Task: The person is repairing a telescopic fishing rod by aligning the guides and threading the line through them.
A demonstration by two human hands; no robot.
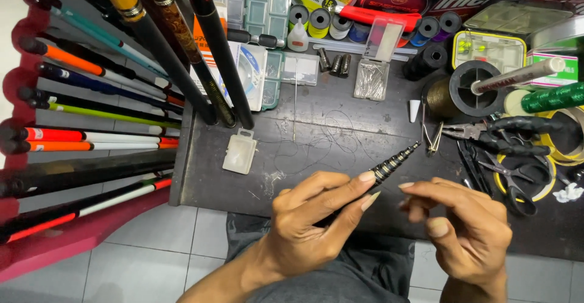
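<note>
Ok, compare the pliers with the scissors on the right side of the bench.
The pliers lie farther from the person, their metal nose pointing left; the scissors lie nearer, blades pointing up-left. The pliers have thick padded grips; the scissors end in ring loops. The pliers' jaws look closed; the scissors' blades are slightly parted. Both have black handles, and neither the left hand nor the right hand touches them.
</note>
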